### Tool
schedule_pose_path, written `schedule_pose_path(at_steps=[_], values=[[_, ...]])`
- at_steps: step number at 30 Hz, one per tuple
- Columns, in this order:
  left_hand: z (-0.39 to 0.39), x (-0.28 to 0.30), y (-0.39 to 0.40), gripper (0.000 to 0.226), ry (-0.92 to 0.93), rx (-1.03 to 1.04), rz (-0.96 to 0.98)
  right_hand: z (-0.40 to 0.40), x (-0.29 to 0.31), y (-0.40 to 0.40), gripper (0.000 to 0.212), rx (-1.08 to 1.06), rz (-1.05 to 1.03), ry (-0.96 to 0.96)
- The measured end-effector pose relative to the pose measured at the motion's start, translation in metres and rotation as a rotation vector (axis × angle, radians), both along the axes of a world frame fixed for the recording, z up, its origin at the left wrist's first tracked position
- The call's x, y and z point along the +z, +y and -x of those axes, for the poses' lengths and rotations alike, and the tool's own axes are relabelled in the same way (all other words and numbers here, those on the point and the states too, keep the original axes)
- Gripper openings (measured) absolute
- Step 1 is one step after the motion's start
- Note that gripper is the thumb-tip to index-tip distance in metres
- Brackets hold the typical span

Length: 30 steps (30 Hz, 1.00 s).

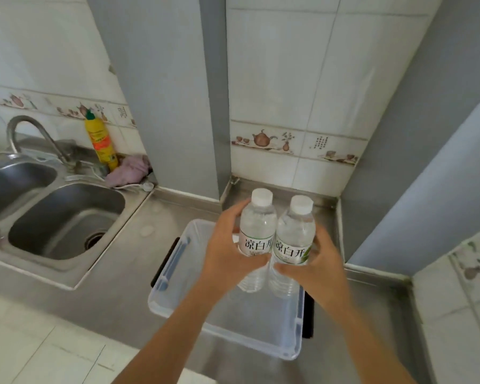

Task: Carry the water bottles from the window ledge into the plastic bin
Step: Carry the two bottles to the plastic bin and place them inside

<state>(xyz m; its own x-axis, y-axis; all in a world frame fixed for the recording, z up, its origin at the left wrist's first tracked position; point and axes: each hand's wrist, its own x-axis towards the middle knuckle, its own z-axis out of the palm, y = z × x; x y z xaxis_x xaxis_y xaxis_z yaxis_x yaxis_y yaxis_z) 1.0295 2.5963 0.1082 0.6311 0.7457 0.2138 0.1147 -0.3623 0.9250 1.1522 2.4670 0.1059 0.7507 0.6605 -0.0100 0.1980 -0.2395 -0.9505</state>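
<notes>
Two clear water bottles with white caps and white labels are held side by side, upright, above a clear plastic bin [178, 278] on the steel counter. My left hand [227, 250] grips the left water bottle [258, 228]. My right hand [319, 267] grips the right water bottle [295, 236]. The two bottles touch each other. Their bases hang over the bin's far half. The bin has black side handles, and I see nothing inside it. The window ledge is out of view.
A double steel sink [64, 220] with a curved tap [31, 131] lies to the left. A yellow detergent bottle [101, 142] and a pink cloth [130, 169] sit behind it. Grey pillars [172, 92] and tiled walls close in the counter's back and right.
</notes>
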Motion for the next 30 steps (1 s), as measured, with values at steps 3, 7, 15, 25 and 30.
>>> schedule_pose_path(at_steps=[3, 7, 15, 25, 30], values=[[-0.019, -0.029, 0.019, 0.092, 0.060, -0.002, 0.035, -0.011, -0.021, 0.015, 0.080, -0.049, 0.047, -0.006], [-0.030, -0.062, 0.034, 0.088, 0.138, -0.034, 0.074, -0.017, -0.045, 0.026, 0.079, -0.078, 0.154, -0.013], [-0.033, -0.093, 0.048, 0.091, 0.179, -0.131, 0.120, -0.015, -0.056, 0.036, 0.069, -0.143, 0.351, -0.287], [-0.035, -0.099, 0.055, 0.089, 0.187, -0.232, 0.072, -0.011, -0.079, 0.037, 0.084, -0.221, 0.511, -0.346], [-0.036, -0.094, 0.055, 0.083, 0.202, -0.266, -0.065, -0.011, -0.075, 0.032, 0.082, -0.219, 0.542, -0.294]])
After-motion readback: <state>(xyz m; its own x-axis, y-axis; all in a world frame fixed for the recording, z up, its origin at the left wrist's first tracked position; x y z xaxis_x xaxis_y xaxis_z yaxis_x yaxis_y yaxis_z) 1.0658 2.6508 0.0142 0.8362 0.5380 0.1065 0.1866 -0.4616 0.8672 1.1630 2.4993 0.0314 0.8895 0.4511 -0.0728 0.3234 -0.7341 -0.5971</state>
